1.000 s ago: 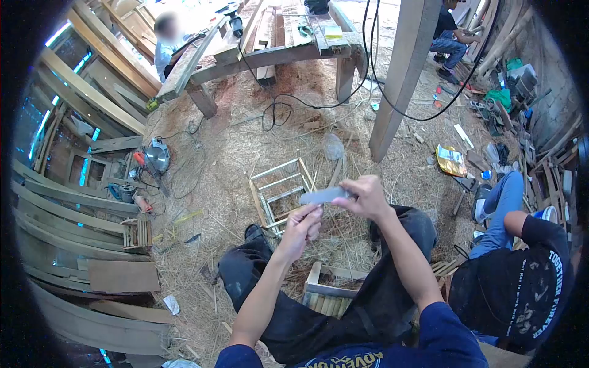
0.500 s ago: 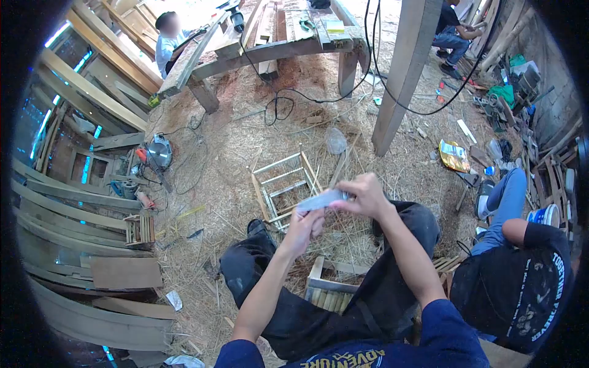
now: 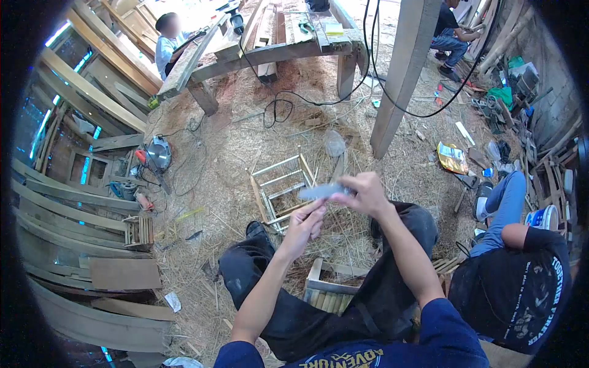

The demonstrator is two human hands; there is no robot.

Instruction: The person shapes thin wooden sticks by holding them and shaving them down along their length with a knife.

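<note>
My right hand [image 3: 368,195] is closed round one end of a flat grey piece [image 3: 318,191], blade-like in outline and blurred; its exact kind is unclear. My left hand [image 3: 303,228] is just below and left of it, thumb and fingers pinched together near the piece's lower edge. Whatever the left fingers hold is too small or hidden to make out. Beyond the hands, a small open wooden frame [image 3: 259,195] of thin sticks rests on the straw-covered floor. Between my legs lies a slatted wooden piece [image 3: 331,286].
A workbench [image 3: 270,56] stands ahead, with a wooden post [image 3: 402,86] to its right and cables trailing. A circular saw [image 3: 159,153] and planks [image 3: 126,273] lie to the left. Close on the right sits a person [image 3: 509,282]; two others work farther back.
The grey piece has risen slightly and turned, showing a narrower face. My left hand has shifted a little, its fingertips now under the piece rather than along its left end.
</note>
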